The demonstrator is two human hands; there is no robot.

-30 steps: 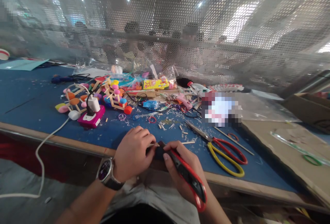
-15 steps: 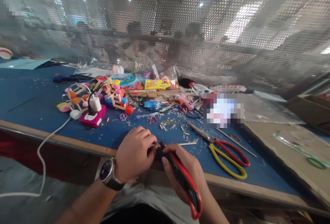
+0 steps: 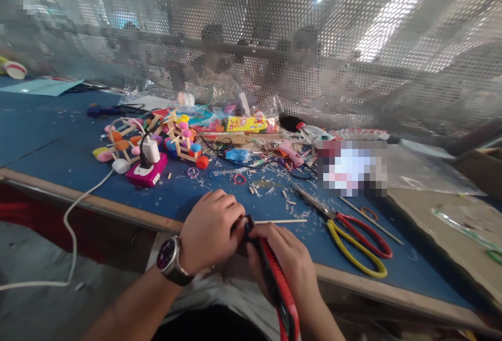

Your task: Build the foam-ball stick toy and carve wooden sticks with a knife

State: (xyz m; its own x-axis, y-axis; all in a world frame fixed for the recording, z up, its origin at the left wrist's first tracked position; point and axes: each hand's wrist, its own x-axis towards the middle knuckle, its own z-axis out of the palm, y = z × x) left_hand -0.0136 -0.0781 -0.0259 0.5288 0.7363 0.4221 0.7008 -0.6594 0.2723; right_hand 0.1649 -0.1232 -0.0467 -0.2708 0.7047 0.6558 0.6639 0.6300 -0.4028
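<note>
My right hand (image 3: pixel 288 257) is wrapped around a red and black utility knife (image 3: pixel 279 288). Its handle slants toward me and the front end points at my left fingers. My left hand (image 3: pixel 215 228), with a watch (image 3: pixel 168 254) on the wrist, is closed close against the knife's front end, over the table edge. Whatever its fingers pinch is hidden behind them, and the blade cannot be made out. Just beyond my right hand, a thin wooden stick (image 3: pixel 280 221) lies on the blue table (image 3: pixel 129 202). To the right rest scissors (image 3: pixel 355 247) with one red and one yellow handle, blades apart.
A magenta power adapter (image 3: pixel 148 171) with a white plug sits on the left, beside wooden stick frames (image 3: pixel 182 150) with coloured pieces. Shavings, rubber bands and a pink glue gun (image 3: pixel 291 152) lie farther back. A cardboard sheet (image 3: pixel 419 226) is at right; perforated mesh (image 3: pixel 251 6) stands behind.
The knife's handle has swung and now points more straight toward me, its end lower. Both hands stay close together. The whole view has shifted slightly, moving the table things to the right.
</note>
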